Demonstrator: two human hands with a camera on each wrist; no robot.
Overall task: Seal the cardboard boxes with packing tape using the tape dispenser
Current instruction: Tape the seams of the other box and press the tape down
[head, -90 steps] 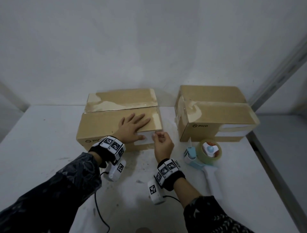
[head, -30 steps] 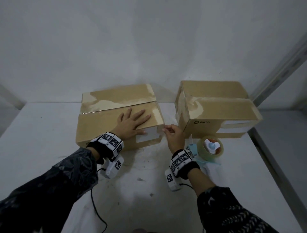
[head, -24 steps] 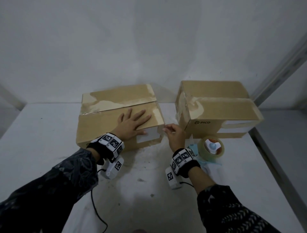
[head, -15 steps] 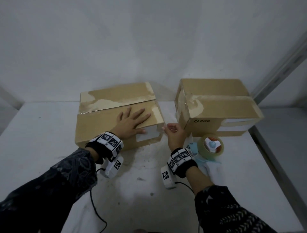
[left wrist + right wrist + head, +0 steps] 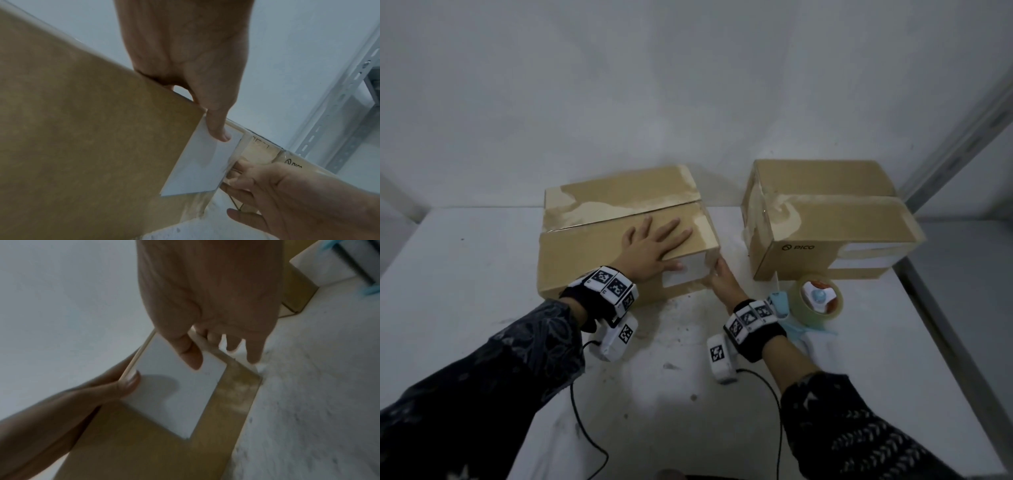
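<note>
Two brown cardboard boxes stand at the back of the white table. My left hand (image 5: 654,243) lies flat on the top of the left box (image 5: 592,253), its thumb (image 5: 218,129) down on the white label (image 5: 180,394) of the front face. At that box's front right corner, my right hand (image 5: 722,284) has its thumb on the label edge and its fingers (image 5: 236,183) bent round onto the taped side face. The right box (image 5: 825,236) has tape over its top seam. The tape dispenser (image 5: 815,303), pale blue with a clear roll, lies on the table beside my right wrist.
A grey wall rises right behind both boxes. A metal shelf post (image 5: 962,130) runs up at the right, and the table's right edge (image 5: 941,322) lies just past the dispenser. Sensor cables (image 5: 585,431) trail across the table in front of me.
My right hand has moved from the front of the left box to its front right corner. The left hand stays flat on the lid.
</note>
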